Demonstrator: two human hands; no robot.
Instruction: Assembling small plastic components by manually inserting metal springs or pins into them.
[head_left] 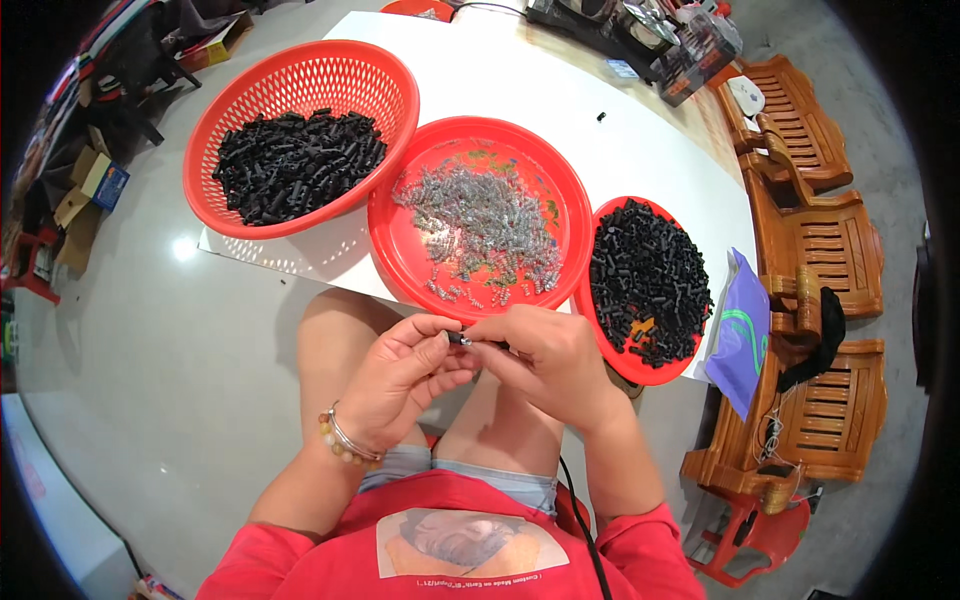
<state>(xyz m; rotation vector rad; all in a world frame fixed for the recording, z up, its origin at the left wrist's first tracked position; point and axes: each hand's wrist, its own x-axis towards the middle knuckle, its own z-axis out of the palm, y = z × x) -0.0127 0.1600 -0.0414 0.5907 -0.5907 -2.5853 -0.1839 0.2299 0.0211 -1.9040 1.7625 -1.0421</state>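
Over my lap, close to the table's near edge, my two hands meet fingertip to fingertip. My left hand (pixel 407 372) pinches a small black tube (pixel 455 338), with a bit of shiny metal showing at its right end. Thumb and fingers of my right hand (pixel 550 360) close on another black piece (pixel 501 345), mostly covered by them. Just beyond lies a round red tray (pixel 392 245) of loose metal springs (pixel 480 220). Long black parts (pixel 300 165) fill a red mesh basket (pixel 310 85) at left. Shorter black parts (pixel 655 270) heap in a red tray (pixel 648 376) at right.
These containers stand on a white tabletop (pixel 475 70). A purple packet (pixel 738 335) leans at its right edge, before wooden seats (pixel 825 245). One small black piece (pixel 601 117) lies loose on the far right of the table. A black cable (pixel 590 535) runs down beside my right thigh.
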